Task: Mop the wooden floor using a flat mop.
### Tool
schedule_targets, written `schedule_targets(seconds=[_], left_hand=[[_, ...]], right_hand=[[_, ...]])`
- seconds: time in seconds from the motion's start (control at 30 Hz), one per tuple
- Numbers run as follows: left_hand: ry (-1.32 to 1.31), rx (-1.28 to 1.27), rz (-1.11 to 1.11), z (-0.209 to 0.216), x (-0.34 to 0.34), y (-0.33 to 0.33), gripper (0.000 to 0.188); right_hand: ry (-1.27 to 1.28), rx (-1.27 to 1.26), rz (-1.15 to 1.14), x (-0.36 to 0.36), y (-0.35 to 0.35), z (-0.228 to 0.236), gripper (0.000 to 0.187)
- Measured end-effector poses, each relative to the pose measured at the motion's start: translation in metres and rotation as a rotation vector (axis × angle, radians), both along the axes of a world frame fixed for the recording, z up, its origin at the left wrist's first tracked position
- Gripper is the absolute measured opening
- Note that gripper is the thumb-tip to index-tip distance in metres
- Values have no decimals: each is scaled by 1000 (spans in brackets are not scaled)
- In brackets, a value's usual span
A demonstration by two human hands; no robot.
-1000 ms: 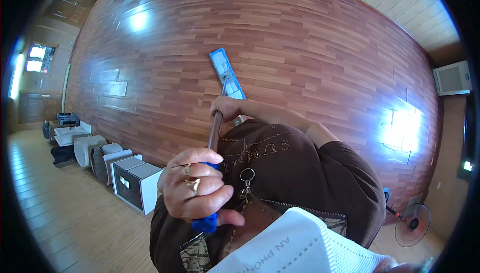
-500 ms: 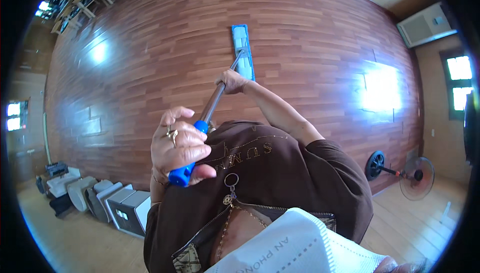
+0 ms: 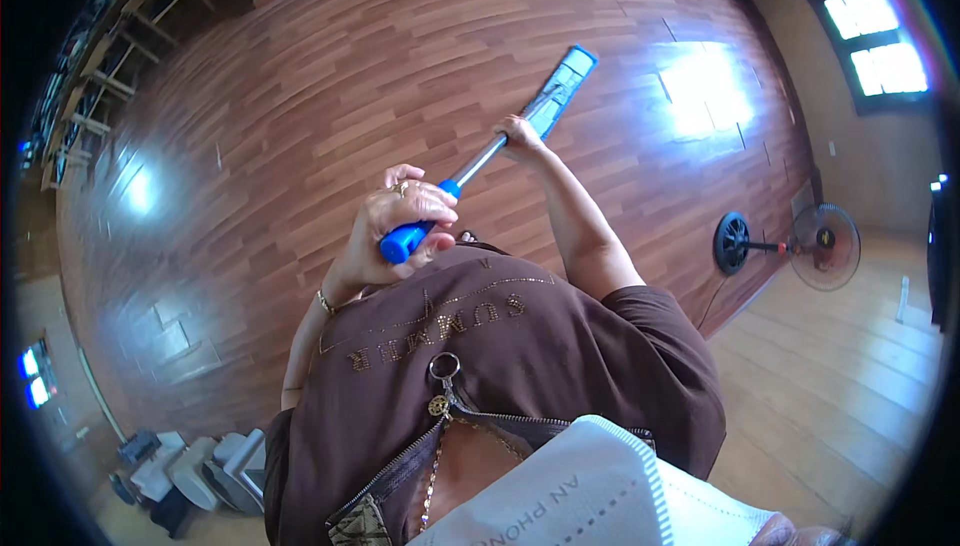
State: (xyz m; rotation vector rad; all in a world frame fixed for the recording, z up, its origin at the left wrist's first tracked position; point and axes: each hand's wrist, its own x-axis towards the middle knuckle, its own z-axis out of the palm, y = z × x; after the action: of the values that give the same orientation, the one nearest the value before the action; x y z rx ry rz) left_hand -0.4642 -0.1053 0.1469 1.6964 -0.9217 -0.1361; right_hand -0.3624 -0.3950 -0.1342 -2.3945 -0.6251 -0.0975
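A flat floor mop lies across the view, its light-blue pad on the wooden floor ahead and slightly right of me. From the pad a metal pole runs back toward my body and ends in a blue plastic grip. My left hand, with a ring on it, is closed round that grip in front of my chest. Farther down the pole, close to the pad, my right hand is wrapped round the shaft with the arm stretched forward.
A standing fan with a round black base is at the right. Several boxes and pale lidded items sit at the lower left. Wooden racks line the far left. A window lights the right wall.
The mop pad has swung to the right and now slants. Both hands have shifted forward and right with the pole, still gripping it. The whole view has turned too.
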Motion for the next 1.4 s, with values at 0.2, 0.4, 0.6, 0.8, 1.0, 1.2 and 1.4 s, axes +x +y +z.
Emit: schedule_targets(seconds=[0.2,0.4,0.6,0.8,1.0,1.2,1.4], left_hand=[[157,-55,-192,-19,25,-27,20],[215,-72,-395,-23,49,-34,19],[365,-94,-566,-38,76,-28,19],[588,-7,-658,-25,98,-1,20],[580,6,-673,-18,123,29,17],[596,-69,-575,-19,151,44,16],[542,-125,-472,-29,160,49,14]], right_hand=[[67,-23,-273,-63,-63,-24,14],[195,-76,-618,-144,-65,-12,10],[390,-118,-821,-198,-25,5,10],[492,-34,-963,-227,37,11,11],[577,61,-1000,-221,83,30,16],[611,-2,-860,-162,75,35,17],[500,-110,-724,-102,48,31,21]])
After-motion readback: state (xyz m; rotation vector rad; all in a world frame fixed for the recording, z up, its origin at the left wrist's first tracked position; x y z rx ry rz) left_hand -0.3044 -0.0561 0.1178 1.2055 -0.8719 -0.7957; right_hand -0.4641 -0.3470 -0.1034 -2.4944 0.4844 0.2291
